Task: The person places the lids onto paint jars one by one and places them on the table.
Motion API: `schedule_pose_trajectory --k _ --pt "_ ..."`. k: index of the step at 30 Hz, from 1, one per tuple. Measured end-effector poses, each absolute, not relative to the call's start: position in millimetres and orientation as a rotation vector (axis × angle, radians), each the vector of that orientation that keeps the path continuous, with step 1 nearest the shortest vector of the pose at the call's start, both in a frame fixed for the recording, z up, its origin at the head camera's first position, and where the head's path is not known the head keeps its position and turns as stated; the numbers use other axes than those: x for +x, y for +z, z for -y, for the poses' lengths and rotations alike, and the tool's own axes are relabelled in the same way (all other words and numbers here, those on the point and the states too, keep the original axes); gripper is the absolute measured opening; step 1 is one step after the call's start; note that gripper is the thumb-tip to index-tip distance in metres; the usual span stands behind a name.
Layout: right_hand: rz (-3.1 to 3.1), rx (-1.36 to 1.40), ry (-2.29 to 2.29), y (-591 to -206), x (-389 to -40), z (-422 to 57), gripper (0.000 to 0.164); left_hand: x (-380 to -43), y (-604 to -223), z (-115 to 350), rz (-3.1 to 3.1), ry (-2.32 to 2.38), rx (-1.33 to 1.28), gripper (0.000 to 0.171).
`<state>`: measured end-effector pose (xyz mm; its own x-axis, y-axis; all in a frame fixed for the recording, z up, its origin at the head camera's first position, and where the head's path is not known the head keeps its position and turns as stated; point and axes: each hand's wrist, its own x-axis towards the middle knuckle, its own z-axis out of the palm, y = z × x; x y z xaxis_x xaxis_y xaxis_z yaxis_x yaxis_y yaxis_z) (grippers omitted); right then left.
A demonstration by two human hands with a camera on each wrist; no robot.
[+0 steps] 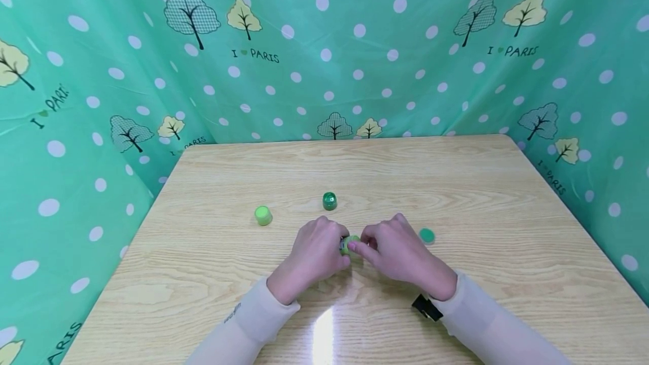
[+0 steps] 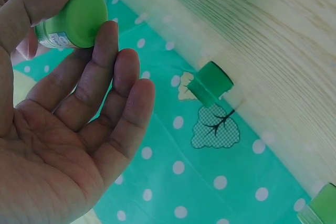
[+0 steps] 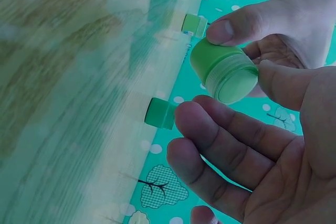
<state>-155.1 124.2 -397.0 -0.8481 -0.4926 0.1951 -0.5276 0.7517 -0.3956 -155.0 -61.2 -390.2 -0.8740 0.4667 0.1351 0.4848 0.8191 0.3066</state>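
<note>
Both hands meet around a small light green jar (image 1: 351,244) with a printed label, held sideways over the table. My left hand (image 1: 318,246) grips its body between thumb and fingers; in the left wrist view the jar's smooth rounded end (image 2: 92,18) faces the left palm. At the opposite end, my right hand (image 1: 398,249) pinches the ribbed rim of the lid (image 3: 236,83) with thumb and index finger. The other right fingers (image 3: 194,163) are bent below the jar. Whether the lid is loose, I cannot tell.
A dark green jar (image 1: 329,201) stands beyond the hands, and another light green jar (image 1: 263,215) is to its left. A flat green disc (image 1: 427,235), like a lid, lies right of the right hand. Polka-dot cloth (image 1: 355,72) hangs around the wooden table (image 1: 228,173).
</note>
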Motion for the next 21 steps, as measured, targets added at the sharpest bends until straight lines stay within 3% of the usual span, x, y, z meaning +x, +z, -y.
schedule_pose_trajectory --k 8,21 --pt "2.860 0.780 0.714 -389.6 -154.5 -126.5 0.034 -155.0 -389.9 61.6 2.964 -0.562 -0.765 0.024" --pt "2.754 0.947 0.854 -390.7 -155.2 -125.6 0.039 -155.6 -389.6 61.2 2.977 -0.602 -0.762 0.019"
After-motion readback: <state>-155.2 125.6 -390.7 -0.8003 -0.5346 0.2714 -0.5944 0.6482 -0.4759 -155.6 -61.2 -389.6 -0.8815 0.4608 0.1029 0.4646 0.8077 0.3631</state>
